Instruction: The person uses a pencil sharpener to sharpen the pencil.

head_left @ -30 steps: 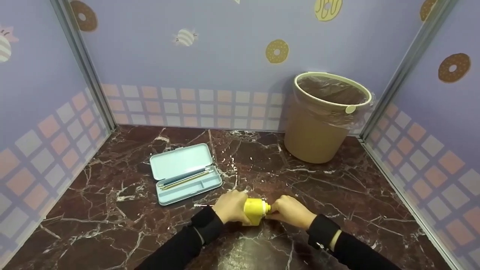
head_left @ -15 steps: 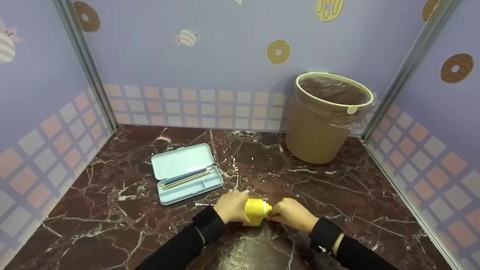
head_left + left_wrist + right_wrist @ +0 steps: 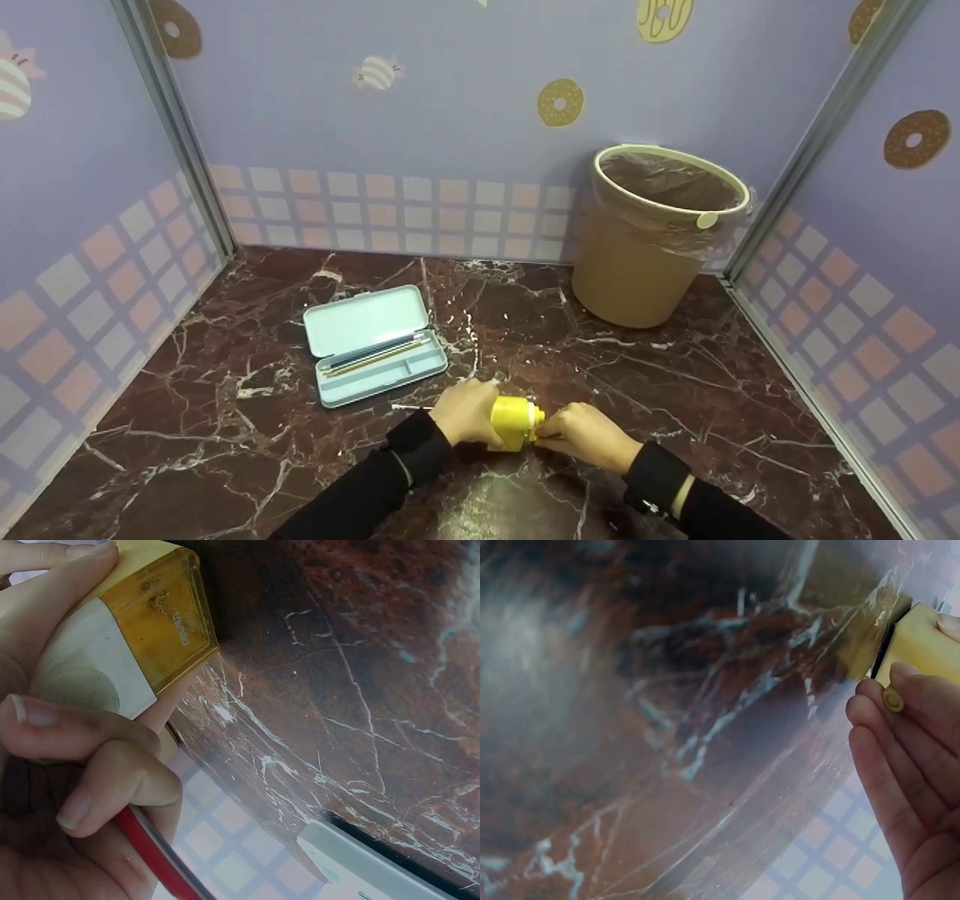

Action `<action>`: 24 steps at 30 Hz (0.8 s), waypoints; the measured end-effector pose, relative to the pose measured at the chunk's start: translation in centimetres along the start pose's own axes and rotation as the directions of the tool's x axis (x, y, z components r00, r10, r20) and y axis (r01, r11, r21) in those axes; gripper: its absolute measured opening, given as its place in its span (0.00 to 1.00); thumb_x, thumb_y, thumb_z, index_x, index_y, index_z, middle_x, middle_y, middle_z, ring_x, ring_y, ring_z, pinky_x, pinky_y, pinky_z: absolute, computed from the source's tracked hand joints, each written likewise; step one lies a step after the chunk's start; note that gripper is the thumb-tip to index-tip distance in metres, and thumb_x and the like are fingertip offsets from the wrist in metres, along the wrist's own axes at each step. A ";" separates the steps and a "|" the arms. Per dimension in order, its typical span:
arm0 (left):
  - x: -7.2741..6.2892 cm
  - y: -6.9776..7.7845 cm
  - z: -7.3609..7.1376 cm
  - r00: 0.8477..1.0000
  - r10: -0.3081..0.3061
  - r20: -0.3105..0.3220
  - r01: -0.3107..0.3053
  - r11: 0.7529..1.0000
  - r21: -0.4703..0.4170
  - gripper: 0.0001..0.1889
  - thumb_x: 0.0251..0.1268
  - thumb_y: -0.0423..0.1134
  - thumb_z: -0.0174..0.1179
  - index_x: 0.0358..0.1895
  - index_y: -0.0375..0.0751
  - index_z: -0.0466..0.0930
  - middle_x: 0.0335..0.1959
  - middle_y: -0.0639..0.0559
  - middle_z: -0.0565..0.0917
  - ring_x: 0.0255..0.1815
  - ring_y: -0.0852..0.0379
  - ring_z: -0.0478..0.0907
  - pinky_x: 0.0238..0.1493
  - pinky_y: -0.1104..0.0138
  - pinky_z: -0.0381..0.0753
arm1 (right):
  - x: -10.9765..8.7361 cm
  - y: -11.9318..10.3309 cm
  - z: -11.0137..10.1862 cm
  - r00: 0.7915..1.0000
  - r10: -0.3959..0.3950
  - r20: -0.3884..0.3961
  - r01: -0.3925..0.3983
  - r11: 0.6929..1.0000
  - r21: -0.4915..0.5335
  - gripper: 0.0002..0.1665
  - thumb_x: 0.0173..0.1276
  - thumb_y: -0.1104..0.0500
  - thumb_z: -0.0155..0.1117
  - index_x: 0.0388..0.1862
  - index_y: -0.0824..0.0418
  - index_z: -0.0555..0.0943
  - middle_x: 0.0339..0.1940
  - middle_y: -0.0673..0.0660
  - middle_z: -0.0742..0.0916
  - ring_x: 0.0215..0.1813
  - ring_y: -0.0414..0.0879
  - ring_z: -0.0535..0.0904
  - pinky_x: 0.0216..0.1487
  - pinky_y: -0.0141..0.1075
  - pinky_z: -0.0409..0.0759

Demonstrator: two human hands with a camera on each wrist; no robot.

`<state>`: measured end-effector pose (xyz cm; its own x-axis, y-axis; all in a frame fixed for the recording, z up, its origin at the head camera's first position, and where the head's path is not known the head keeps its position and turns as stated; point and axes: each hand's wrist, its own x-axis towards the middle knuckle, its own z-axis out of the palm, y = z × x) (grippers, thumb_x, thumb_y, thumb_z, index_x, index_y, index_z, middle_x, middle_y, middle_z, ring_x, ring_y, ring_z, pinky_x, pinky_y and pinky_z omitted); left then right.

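A small yellow pencil sharpener (image 3: 514,421) stands on the dark marble table (image 3: 675,375) near its front edge. My left hand (image 3: 463,411) grips its body from the left; a thin pencil (image 3: 409,407) sticks out past that hand. In the left wrist view the fingers (image 3: 82,742) wrap the sharpener (image 3: 142,630), which has an amber drawer, and a red pencil (image 3: 154,859) runs under them. My right hand (image 3: 581,435) pinches the crank at the sharpener's right end. The right wrist view shows its fingers (image 3: 907,757) around a small yellow knob (image 3: 892,699).
An open light-blue pencil case (image 3: 371,345) holding a few pencils lies left of centre, behind my hands. A beige waste bin (image 3: 660,232) with a clear liner stands at the back right corner. Patterned walls close in three sides.
Both hands stay on the sharpener in the same spot. The right hand has shifted slightly at the crank end.
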<state>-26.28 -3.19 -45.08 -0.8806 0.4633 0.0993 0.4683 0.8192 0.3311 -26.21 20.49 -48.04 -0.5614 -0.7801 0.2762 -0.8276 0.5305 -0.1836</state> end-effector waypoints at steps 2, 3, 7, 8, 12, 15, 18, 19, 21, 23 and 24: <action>0.0 0.1 0.1 1.000 0.006 0.001 -0.006 1.000 0.010 0.23 0.30 0.45 0.83 0.28 0.41 0.80 0.25 0.51 0.82 0.26 0.56 0.75 0.28 0.61 0.80 | -0.2 0.0 0.0 1.000 0.001 0.003 -0.001 1.000 0.007 0.03 0.63 0.60 0.75 0.36 0.54 0.91 0.30 0.48 0.93 0.30 0.35 0.87 0.32 0.25 0.82; 0.0 0.1 0.1 1.000 0.008 0.001 -0.008 1.000 0.014 0.23 0.30 0.45 0.83 0.28 0.41 0.80 0.25 0.51 0.81 0.26 0.56 0.75 0.28 0.61 0.80 | -0.2 -0.1 0.0 1.000 0.001 0.003 -0.001 1.000 0.010 0.02 0.63 0.60 0.75 0.35 0.54 0.91 0.30 0.47 0.93 0.29 0.34 0.86 0.31 0.24 0.81; 0.1 0.2 0.3 1.000 0.011 -0.003 -0.011 1.000 0.026 0.23 0.30 0.46 0.83 0.28 0.41 0.80 0.25 0.51 0.82 0.27 0.55 0.76 0.29 0.60 0.81 | -0.4 -0.2 -0.1 1.000 -0.009 -0.008 0.009 1.000 0.012 0.01 0.64 0.59 0.74 0.32 0.54 0.89 0.27 0.46 0.92 0.28 0.33 0.84 0.30 0.23 0.78; 0.1 0.2 0.4 1.000 0.013 -0.004 -0.013 1.000 0.026 0.23 0.30 0.46 0.83 0.28 0.41 0.80 0.25 0.51 0.82 0.26 0.55 0.76 0.29 0.60 0.82 | -0.5 -0.2 -0.1 1.000 -0.015 -0.011 0.016 1.000 0.010 0.02 0.64 0.59 0.74 0.31 0.54 0.89 0.26 0.46 0.91 0.27 0.33 0.84 0.29 0.23 0.78; 0.2 0.1 0.5 1.000 0.013 -0.005 -0.013 1.000 0.015 0.24 0.30 0.46 0.84 0.29 0.41 0.80 0.25 0.51 0.83 0.26 0.55 0.76 0.29 0.60 0.82 | -0.7 -0.5 -0.2 0.999 -0.026 -0.018 0.026 1.000 0.008 0.04 0.63 0.58 0.75 0.29 0.53 0.87 0.25 0.45 0.90 0.27 0.32 0.83 0.29 0.23 0.78; 0.2 0.2 0.6 1.000 0.013 -0.002 -0.013 1.000 0.016 0.24 0.30 0.47 0.84 0.29 0.41 0.80 0.25 0.52 0.82 0.27 0.56 0.76 0.29 0.61 0.82 | -0.9 -0.7 -0.3 1.000 -0.020 -0.011 0.021 1.000 0.007 0.03 0.63 0.57 0.75 0.30 0.52 0.88 0.27 0.44 0.91 0.29 0.33 0.85 0.31 0.25 0.80; 0.3 0.2 0.7 1.000 0.009 0.004 -0.009 1.000 0.015 0.23 0.30 0.46 0.84 0.29 0.41 0.80 0.25 0.52 0.82 0.26 0.56 0.76 0.29 0.61 0.81 | -1.2 -1.1 -0.7 1.000 -0.028 -0.008 0.028 1.000 0.008 0.01 0.64 0.57 0.74 0.32 0.52 0.89 0.29 0.45 0.92 0.31 0.34 0.86 0.33 0.26 0.81; 0.2 0.2 0.6 1.000 0.008 0.005 -0.008 1.000 0.012 0.23 0.30 0.46 0.84 0.29 0.41 0.80 0.25 0.51 0.82 0.26 0.56 0.76 0.29 0.61 0.81 | -1.3 -1.3 -0.9 0.999 -0.032 -0.010 0.032 0.999 0.009 0.01 0.64 0.57 0.74 0.33 0.52 0.90 0.29 0.45 0.92 0.31 0.34 0.86 0.34 0.26 0.81; 0.2 0.2 0.4 1.000 0.004 0.008 -0.004 1.000 0.005 0.23 0.31 0.45 0.84 0.29 0.41 0.80 0.26 0.51 0.83 0.27 0.55 0.76 0.30 0.60 0.82 | -1.4 -1.7 -1.4 0.998 -0.057 -0.031 0.058 0.998 0.006 0.02 0.63 0.56 0.75 0.33 0.53 0.90 0.28 0.45 0.91 0.30 0.34 0.85 0.33 0.25 0.80; 0.1 0.2 0.2 1.000 0.002 0.008 -0.002 1.000 0.000 0.23 0.30 0.44 0.84 0.29 0.40 0.80 0.26 0.50 0.83 0.27 0.55 0.76 0.30 0.59 0.83 | -1.4 -2.2 -2.0 0.995 -0.085 -0.054 0.085 0.996 -0.005 0.03 0.62 0.56 0.76 0.32 0.54 0.90 0.27 0.45 0.90 0.28 0.34 0.84 0.32 0.24 0.78; 0.0 0.2 0.1 1.000 0.002 0.009 -0.002 1.000 0.000 0.23 0.30 0.44 0.83 0.29 0.40 0.80 0.26 0.50 0.83 0.26 0.55 0.76 0.30 0.59 0.83 | -1.4 -2.4 -2.3 0.993 -0.097 -0.064 0.096 0.995 -0.006 0.03 0.62 0.56 0.76 0.33 0.54 0.90 0.27 0.45 0.90 0.28 0.34 0.83 0.32 0.24 0.78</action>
<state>-26.20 -2.97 -45.09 -0.8790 0.4681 0.0914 0.4701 0.8183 0.3307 -23.41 21.10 -45.82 -0.4775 -0.8048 0.3525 -0.8777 0.4550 -0.1501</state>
